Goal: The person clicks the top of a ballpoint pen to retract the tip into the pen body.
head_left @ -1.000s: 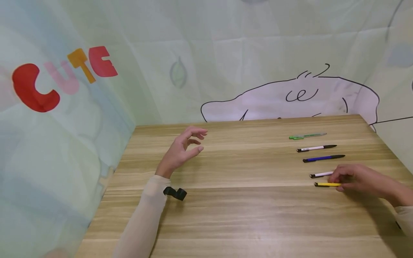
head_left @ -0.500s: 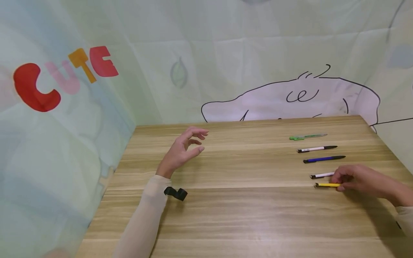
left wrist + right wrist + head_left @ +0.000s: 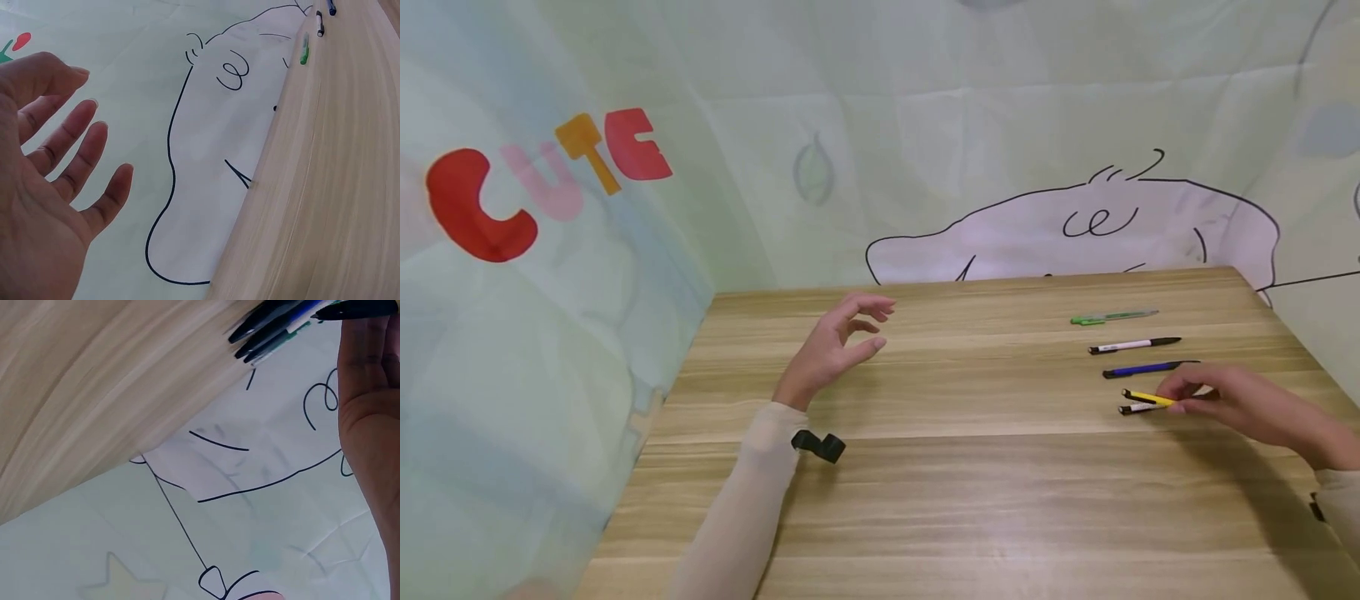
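My right hand (image 3: 1247,408) pinches a yellow pen (image 3: 1146,398) between thumb and fingers, held over a white pen (image 3: 1138,408) that lies on the table. In the right wrist view the black tip of the held pen (image 3: 356,310) juts out beside the hand. Behind it lie a blue pen (image 3: 1150,369), another white pen with a black grip (image 3: 1131,345) and a clear green pen (image 3: 1112,317), roughly parallel. Over the left part of the table my left hand (image 3: 831,346) hovers with relaxed, slightly bent fingers and holds nothing.
The wooden table (image 3: 940,500) meets a printed cloth backdrop (image 3: 775,167) at its far edge. A second cloth wall with coloured letters (image 3: 482,204) runs along the left side. A black band (image 3: 818,446) sits on the left wrist.
My right hand has lifted the yellow pen from in front of the nearer white pen and carried it away from me, over that pen. My left hand has shifted slightly right.
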`<state>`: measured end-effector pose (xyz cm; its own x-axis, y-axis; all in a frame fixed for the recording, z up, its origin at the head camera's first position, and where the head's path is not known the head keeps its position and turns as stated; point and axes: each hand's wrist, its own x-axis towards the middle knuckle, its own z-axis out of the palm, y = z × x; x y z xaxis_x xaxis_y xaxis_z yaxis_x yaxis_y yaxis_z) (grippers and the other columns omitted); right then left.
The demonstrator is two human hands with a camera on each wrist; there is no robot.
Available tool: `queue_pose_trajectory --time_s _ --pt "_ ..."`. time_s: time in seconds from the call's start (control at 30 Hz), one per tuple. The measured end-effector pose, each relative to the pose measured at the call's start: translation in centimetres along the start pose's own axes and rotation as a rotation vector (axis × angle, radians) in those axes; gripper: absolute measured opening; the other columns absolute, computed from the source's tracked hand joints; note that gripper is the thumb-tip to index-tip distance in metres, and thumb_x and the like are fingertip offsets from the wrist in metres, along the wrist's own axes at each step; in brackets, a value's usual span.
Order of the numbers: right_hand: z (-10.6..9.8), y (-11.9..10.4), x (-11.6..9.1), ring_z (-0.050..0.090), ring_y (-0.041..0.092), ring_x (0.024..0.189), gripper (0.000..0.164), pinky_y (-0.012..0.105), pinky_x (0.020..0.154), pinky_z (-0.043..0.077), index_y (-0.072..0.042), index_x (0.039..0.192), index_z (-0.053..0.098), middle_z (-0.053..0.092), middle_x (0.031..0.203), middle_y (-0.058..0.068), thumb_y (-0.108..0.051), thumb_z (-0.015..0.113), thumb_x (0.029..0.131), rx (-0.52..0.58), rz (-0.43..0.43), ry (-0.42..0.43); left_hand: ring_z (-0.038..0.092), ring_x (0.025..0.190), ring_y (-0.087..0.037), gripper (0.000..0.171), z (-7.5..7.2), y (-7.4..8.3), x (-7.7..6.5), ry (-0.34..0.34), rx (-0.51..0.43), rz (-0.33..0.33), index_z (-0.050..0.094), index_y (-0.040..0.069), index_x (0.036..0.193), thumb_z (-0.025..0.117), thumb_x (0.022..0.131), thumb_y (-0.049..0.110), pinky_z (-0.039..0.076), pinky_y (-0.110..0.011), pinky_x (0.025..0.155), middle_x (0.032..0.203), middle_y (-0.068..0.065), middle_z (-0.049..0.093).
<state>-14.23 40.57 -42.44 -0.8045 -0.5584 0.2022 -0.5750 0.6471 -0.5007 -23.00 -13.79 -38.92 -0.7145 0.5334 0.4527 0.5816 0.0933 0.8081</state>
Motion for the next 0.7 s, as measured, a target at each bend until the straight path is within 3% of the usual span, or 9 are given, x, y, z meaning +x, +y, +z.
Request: queue_pose_trajectory --time_s 0.27,0.37,0.57,0.7 --pt "-0.6 -1.8 1.4 0.062 0.000 0.084 0.027 0.018 0.066 0.054 -0.016 0.106 0.072 0.070 0.093 -0.005 0.005 0.074 0.087 0.038 0.110 0.098 0.051 0.119 -0.044 0.049 1.3 0.6 1.2 -0.013 -0.011 -0.004 0.054 0.000 0.139 0.064 0.092 -0.010 0.047 -0.062 0.100 0.134 -0.016 0.056" --pt "-0.8 -2.2 1.9 0.063 0.003 0.082 0.024 0.020 0.063 0.054 -0.013 0.105 0.071 0.069 0.094 -0.001 0.004 0.073 0.089 0.095 0.131 0.131 0.051 0.119 -0.043 0.049 1.6 0.6 1.7 -0.022 -0.015 0.010 0.054 0.001 0.139 0.064 0.092 -0.009 0.047 -0.063 0.100 0.134 -0.015 0.056" --pt "-0.9 -3.1 2.6 0.062 0.003 0.089 0.024 0.011 0.073 0.052 -0.011 0.104 0.070 0.068 0.099 0.001 0.008 0.072 0.088 0.142 0.146 0.201 0.054 0.113 -0.040 0.049 2.3 0.5 2.7 -0.045 -0.036 0.068 0.055 0.011 0.139 0.068 0.093 0.000 0.050 -0.061 0.095 0.131 -0.016 0.057" --pt "-0.9 -3.8 3.3 0.062 0.004 0.090 0.024 0.011 0.074 0.053 -0.014 0.103 0.071 0.068 0.100 0.001 0.006 0.072 0.089 0.160 0.213 0.232 0.057 0.111 -0.027 0.052 2.9 0.7 3.5 -0.053 -0.018 0.085 0.055 0.018 0.141 0.070 0.093 0.002 0.053 -0.053 0.095 0.129 -0.008 0.059"
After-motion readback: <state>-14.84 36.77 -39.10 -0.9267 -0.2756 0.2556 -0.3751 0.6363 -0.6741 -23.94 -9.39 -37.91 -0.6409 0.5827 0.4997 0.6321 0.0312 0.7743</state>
